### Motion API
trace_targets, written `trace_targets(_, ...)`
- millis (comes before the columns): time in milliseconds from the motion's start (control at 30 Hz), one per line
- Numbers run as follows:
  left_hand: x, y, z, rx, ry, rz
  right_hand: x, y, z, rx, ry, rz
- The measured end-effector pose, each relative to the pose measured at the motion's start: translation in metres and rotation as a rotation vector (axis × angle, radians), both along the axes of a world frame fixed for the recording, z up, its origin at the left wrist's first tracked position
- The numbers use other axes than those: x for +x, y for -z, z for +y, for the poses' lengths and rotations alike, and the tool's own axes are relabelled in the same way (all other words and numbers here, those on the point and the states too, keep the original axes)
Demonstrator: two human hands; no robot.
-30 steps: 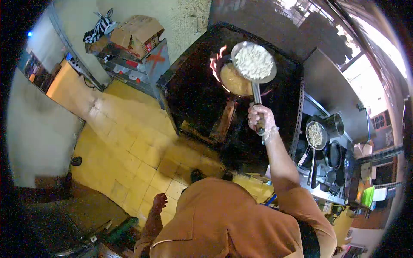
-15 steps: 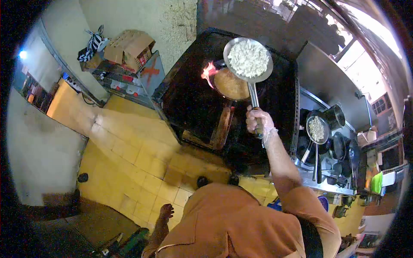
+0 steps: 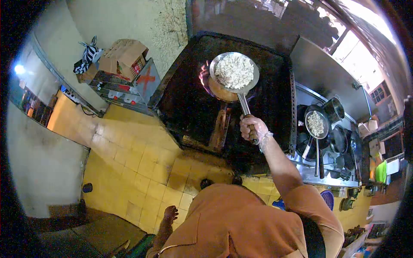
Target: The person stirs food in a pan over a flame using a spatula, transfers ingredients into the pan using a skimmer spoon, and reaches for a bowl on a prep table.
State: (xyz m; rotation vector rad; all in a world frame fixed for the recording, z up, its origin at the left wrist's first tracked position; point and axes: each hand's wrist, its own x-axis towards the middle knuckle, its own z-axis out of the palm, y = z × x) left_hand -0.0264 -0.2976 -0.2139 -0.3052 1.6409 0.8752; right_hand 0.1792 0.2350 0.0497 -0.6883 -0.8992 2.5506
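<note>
My right hand (image 3: 254, 130), in a clear plastic glove, is closed round the handle of a frying pan (image 3: 255, 80). White chopped food (image 3: 234, 71) fills this pan, which is held over a second pan (image 3: 221, 91) on the dark stove (image 3: 271, 107). The lower pan holds brownish liquid and is partly hidden. Flames (image 3: 204, 78) rise at its left edge. My left hand (image 3: 171, 213) hangs low beside my body with its fingers curled; whether it holds anything is too small to tell.
Right of the stove, another pan of white food (image 3: 315, 124) sits among dark pans and a pot (image 3: 334, 110) on a metal counter (image 3: 329, 179). A cardboard box (image 3: 122, 58) rests on a shelf at the left. Yellow tiles (image 3: 142, 159) cover the floor.
My right hand has moved the pan of white food slightly left and down over the lower pan. The flames look smaller. The whole view has shifted a little.
</note>
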Motion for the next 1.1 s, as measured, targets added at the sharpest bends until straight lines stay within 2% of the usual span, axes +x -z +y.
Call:
trace_targets(33,0.001,-0.008,0.004,-0.009,0.000,0.015,0.001,-0.001,0.001,-0.001,0.002,0.001)
trace_targets(133,-0.006,0.006,0.003,0.021,-0.005,-0.029,-0.004,-0.010,0.005,-0.023,0.019,-0.040)
trace_targets(167,-0.007,0.008,0.002,0.021,0.000,-0.027,-0.011,-0.012,0.003,-0.026,0.083,-0.117)
trace_targets(233,-0.006,0.010,-0.003,0.155,0.074,0.049,-0.026,-0.013,-0.005,0.032,0.147,-0.214)
trace_targets(367,-0.010,0.036,0.001,-0.019,0.015,-0.002,-0.020,-0.022,0.011,-0.127,0.137,-0.105)
trace_targets(400,-0.010,0.041,-0.004,0.053,0.112,0.080,-0.032,-0.022,0.000,-0.039,0.225,-0.300)
trace_targets(433,-0.012,0.047,-0.008,0.095,0.143,0.103,-0.037,-0.004,-0.002,0.040,0.209,-0.316)
trace_targets(467,-0.014,0.059,-0.016,0.116,0.128,0.077,-0.035,0.015,-0.002,0.120,0.200,-0.330)
trace_targets(500,-0.019,0.076,-0.025,0.123,0.080,0.010,-0.027,0.015,0.010,0.083,0.046,-0.246)
trace_targets(533,-0.023,0.096,-0.038,0.138,0.047,-0.050,-0.021,0.011,0.015,-0.069,0.019,-0.104)
trace_targets(567,-0.027,0.113,-0.042,0.148,0.054,-0.089,-0.026,0.017,0.019,-0.106,0.091,-0.143)
trace_targets(600,-0.029,0.119,-0.044,0.133,0.113,-0.099,-0.035,-0.011,-0.001,-0.056,0.209,-0.265)
trace_targets(633,-0.035,0.122,-0.035,0.140,0.530,0.115,-0.039,-0.022,-0.006,0.100,0.186,-0.248)
trace_targets(667,-0.040,0.124,-0.025,0.117,0.920,0.377,-0.045,-0.013,0.000,0.042,0.289,-0.291)
trace_targets(700,-0.042,0.129,-0.019,0.094,1.644,0.892,-0.038,-0.025,0.010,-0.055,0.248,-0.219)
trace_targets(733,-0.044,0.130,-0.019,0.096,1.654,0.888,-0.034,-0.040,0.017,-0.155,0.201,-0.147)
trace_targets(800,-0.040,0.125,-0.023,0.128,1.087,0.517,-0.027,-0.058,0.012,-0.101,0.179,-0.127)
trace_targets(900,-0.034,0.109,-0.024,0.143,0.215,-0.003,-0.027,-0.054,0.004,-0.012,0.191,-0.101)
trace_targets(933,-0.035,0.105,-0.021,0.123,0.117,-0.049,-0.027,-0.049,0.002,0.020,0.233,-0.101)
trace_targets(967,-0.036,0.100,-0.019,0.108,0.109,-0.054,-0.025,-0.035,0.008,0.062,0.108,-0.080)
trace_targets(1033,-0.038,0.095,-0.017,0.097,0.114,-0.044,-0.025,-0.002,0.015,0.087,0.103,-0.088)
trace_targets(1067,-0.038,0.097,-0.018,0.101,0.121,-0.034,-0.026,-0.004,0.013,0.124,0.088,-0.097)
trace_targets(1100,-0.036,0.100,-0.019,0.106,0.122,-0.027,-0.022,-0.005,0.009,-0.030,0.180,-0.123)
